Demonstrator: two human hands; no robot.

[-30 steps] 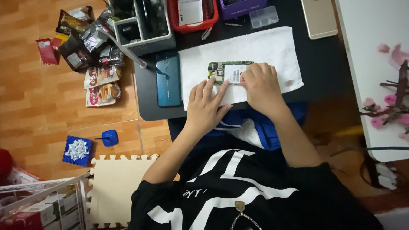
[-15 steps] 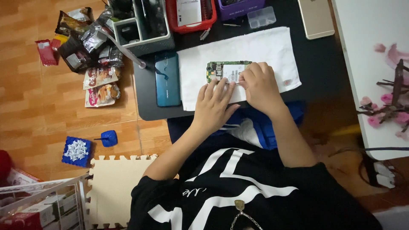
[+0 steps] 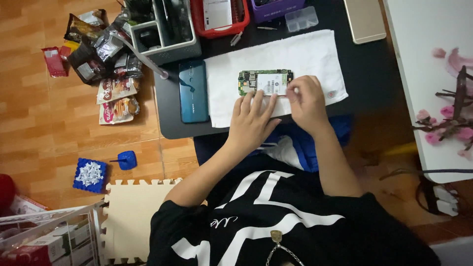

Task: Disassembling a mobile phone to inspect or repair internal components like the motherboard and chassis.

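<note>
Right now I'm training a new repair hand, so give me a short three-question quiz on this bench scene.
1. True or false: the opened phone lies on the white cloth.
2. What lies just left of the cloth? A) teal phone back cover B) red tray C) gold phone
3. Which hand rests flat, fingers pointing at the phone's lower edge?

Key:
1. True.
2. A, the teal phone back cover.
3. The left hand; the right hand pinches at the phone's right end.
</note>
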